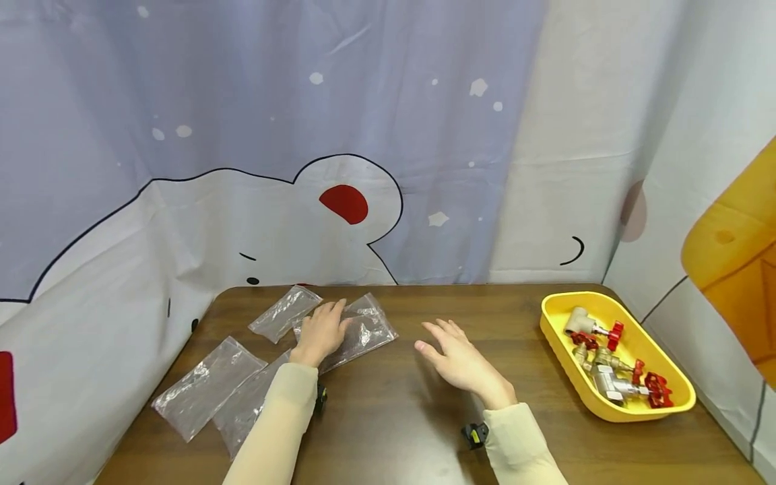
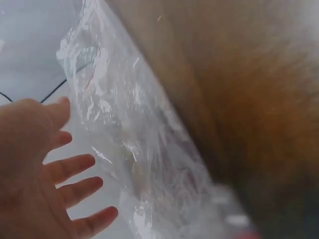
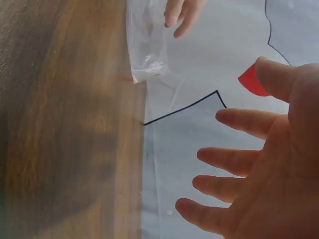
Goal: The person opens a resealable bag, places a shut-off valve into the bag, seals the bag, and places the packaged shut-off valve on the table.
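My left hand (image 1: 321, 335), fingers spread and fairly straight, is over a clear plastic bag (image 1: 370, 331) on the table. In the left wrist view the bag's crinkled film (image 2: 134, 119) lies beyond the fingertips (image 2: 92, 219); nothing is held. Whether the hand touches the film I cannot tell. To the right, my right hand (image 1: 459, 358) hovers above bare wood with its fingers extended and nothing in it, as the right wrist view also shows. Near the left hand are more clear bags: a small one (image 1: 285, 313) behind, and two overlapping ones, (image 1: 209, 387) leftmost and partly under the forearm.
A yellow plastic tub (image 1: 560, 350) stands at the right of the brown wooden table (image 1: 388, 417). Inside are several metal valves (image 1: 606, 378) with red handles. A printed curtain (image 1: 448, 168) hangs along the table's back and sides.
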{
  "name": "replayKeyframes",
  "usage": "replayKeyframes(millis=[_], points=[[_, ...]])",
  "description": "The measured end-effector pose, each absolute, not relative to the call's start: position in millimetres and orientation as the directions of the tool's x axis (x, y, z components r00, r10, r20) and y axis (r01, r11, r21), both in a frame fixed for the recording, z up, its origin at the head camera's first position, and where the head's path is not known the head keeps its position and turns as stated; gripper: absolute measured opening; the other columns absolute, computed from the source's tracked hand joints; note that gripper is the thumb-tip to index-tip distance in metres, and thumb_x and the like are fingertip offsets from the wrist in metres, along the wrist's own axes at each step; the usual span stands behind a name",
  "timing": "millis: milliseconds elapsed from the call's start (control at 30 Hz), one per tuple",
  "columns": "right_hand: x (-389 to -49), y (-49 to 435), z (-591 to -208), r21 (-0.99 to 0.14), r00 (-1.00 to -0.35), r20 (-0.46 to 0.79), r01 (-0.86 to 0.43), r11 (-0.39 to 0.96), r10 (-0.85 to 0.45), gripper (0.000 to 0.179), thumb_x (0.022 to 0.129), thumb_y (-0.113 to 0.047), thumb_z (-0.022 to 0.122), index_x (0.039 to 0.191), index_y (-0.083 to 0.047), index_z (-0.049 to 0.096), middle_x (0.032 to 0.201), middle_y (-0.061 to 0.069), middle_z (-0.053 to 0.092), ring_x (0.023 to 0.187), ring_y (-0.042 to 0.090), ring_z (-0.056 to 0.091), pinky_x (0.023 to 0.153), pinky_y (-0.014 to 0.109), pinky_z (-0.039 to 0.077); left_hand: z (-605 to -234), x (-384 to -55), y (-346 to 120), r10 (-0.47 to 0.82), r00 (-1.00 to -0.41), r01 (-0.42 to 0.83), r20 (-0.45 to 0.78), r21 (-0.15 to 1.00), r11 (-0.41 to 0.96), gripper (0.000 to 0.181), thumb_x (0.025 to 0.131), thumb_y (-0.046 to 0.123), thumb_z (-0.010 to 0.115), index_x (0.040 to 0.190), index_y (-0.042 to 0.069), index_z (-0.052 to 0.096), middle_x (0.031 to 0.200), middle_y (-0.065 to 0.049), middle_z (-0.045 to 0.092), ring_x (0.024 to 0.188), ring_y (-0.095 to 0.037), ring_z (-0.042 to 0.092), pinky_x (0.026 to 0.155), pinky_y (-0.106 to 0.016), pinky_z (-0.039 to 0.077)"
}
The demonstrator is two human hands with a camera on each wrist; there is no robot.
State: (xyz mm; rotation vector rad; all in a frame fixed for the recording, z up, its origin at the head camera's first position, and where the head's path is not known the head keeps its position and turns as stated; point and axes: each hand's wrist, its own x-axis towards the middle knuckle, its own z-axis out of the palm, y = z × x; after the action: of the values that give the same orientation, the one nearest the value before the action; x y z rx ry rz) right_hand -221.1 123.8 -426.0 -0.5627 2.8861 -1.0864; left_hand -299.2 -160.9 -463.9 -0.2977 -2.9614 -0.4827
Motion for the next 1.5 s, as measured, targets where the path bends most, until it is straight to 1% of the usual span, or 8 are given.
replayKeyframes(millis=[300,400,533,767,1000,1167,1333,1500], points=[[-223.2,107.3,-429.1,-0.678,-0.915,0.12,-0.358,0.642,-0.384,0.05,0.101,-0.04,0.051,0.141,-0.009,0.051,0.145,0.015,0.046,0.138,0.036,0.033,0.111,0.052,0.024,-460.2,-317.3,-169.4,0.144,-0.989,0.151,0.046,0.301,0.942,0.046,0.101,0.018,0.055,0.143,0.003,0.046,0.137,-0.02,0.053,0.13,-0.042,0.042,0.101,-0.061,0.032],[-225.4,102.2,-430.0,-0.684,-0.913,0.129,-0.365,0.631,-0.388,0.049,0.101,-0.038,0.052,0.14,-0.009,0.051,0.143,0.014,0.048,0.136,0.035,0.036,0.11,0.051,0.026,-460.1,-321.9,-168.4,0.149,-0.988,0.155,0.044,0.292,0.944,0.04,0.099,0.013,0.057,0.137,0.003,0.054,0.131,-0.018,0.058,0.125,-0.04,0.049,0.097,-0.061,0.036],[-232.1,97.2,-432.4,-0.689,-0.905,0.142,-0.381,0.617,-0.4,0.047,0.101,-0.033,0.054,0.14,-0.008,0.051,0.142,0.013,0.049,0.134,0.033,0.04,0.108,0.05,0.03,-460.3,-325.8,-165.4,0.152,-0.985,0.168,0.078,0.278,0.946,0.028,0.096,0.007,0.056,0.123,0.006,0.066,0.116,-0.015,0.068,0.108,-0.036,0.061,0.087,-0.059,0.044],[-248.0,95.9,-436.5,-0.717,-0.911,0.181,-0.381,0.584,-0.371,0.038,0.101,-0.022,0.053,0.136,-0.007,0.054,0.137,0.014,0.054,0.129,0.034,0.046,0.104,0.051,0.035,-462.0,-326.4,-155.6,0.129,-0.986,0.16,0.106,0.374,0.914,0.018,0.097,0.011,0.059,0.107,0.012,0.073,0.106,-0.008,0.071,0.097,-0.033,0.065,0.083,-0.053,0.046],[-266.6,103.5,-438.6,-0.758,-0.933,0.172,-0.33,0.562,-0.316,0.034,0.101,-0.019,0.054,0.133,-0.008,0.057,0.133,0.015,0.056,0.122,0.036,0.052,0.098,0.053,0.041,-455.6,-314.9,-140.1,0.121,-0.983,0.174,0.14,0.475,0.863,0.015,0.097,0.014,0.061,0.103,0.019,0.074,0.098,-0.001,0.07,0.084,-0.027,0.064,0.068,-0.05,0.046],[-282.4,108.9,-432.6,-0.75,-0.933,0.18,-0.335,0.57,-0.311,0.038,0.098,-0.019,0.058,0.133,-0.006,0.056,0.129,0.018,0.059,0.119,0.037,0.055,0.096,0.051,0.042,-447.3,-303.1,-129.7,0.141,-0.974,0.214,0.175,0.53,0.821,0.013,0.096,0.013,0.063,0.102,0.018,0.074,0.097,0.0,0.07,0.082,-0.023,0.062,0.066,-0.047,0.047],[-289.7,114.5,-425.8,-0.75,-0.937,0.183,-0.328,0.574,-0.297,0.035,0.096,-0.016,0.061,0.129,-0.005,0.059,0.116,0.015,0.067,0.104,0.029,0.064,0.089,0.046,0.047,-440.1,-292.8,-121.1,0.177,-0.96,0.272,0.218,0.56,0.782,0.013,0.096,0.011,0.063,0.103,0.014,0.073,0.1,0.0,0.071,0.087,-0.022,0.064,0.071,-0.048,0.049],[-287.5,117.4,-418.6,-0.757,-0.942,0.178,-0.315,0.572,-0.284,0.024,0.095,-0.016,0.063,0.115,-0.005,0.067,0.092,0.006,0.07,0.075,0.019,0.064,0.068,0.036,0.051,-431.8,-284.0,-115.3,0.193,-0.945,0.315,0.263,0.579,0.752,0.013,0.096,0.012,0.063,0.103,0.014,0.073,0.099,0.001,0.071,0.089,-0.02,0.065,0.074,-0.046,0.049]])
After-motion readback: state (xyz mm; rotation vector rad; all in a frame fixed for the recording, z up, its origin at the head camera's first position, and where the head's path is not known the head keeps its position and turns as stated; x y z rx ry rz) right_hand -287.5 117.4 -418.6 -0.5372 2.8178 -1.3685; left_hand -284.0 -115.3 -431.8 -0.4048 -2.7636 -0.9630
